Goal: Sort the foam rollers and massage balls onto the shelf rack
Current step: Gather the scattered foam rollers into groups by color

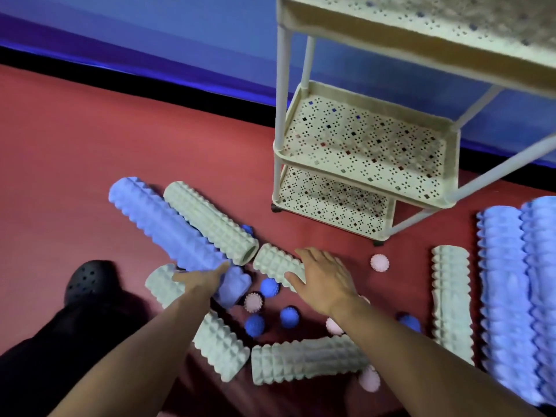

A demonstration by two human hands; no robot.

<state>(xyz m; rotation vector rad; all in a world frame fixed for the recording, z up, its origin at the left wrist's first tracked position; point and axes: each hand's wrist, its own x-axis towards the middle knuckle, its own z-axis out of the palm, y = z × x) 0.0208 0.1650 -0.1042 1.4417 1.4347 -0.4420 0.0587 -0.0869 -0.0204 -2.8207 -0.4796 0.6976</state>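
Shelf rack (365, 173) tiers bare; rollers, balls left on floor (90, 161). Left hand (204, 276), right hand (323, 278) spread, nothing gripped.

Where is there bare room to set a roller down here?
Both lower tiers of the rack lie bare, as does the red floor left of the blue roller. Between the hands, rollers and balls crowd the floor.

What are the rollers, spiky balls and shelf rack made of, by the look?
Rollers, e.g. the pale green roller: matte foam, probably, with moulded ridges and a hollow end. Blue spiky ball: soft rubber or plastic, nubbed, dull; hard to say which. Shelf rack: cream trays, perforated, on pale tubes; painted metal or plastic, unclear.
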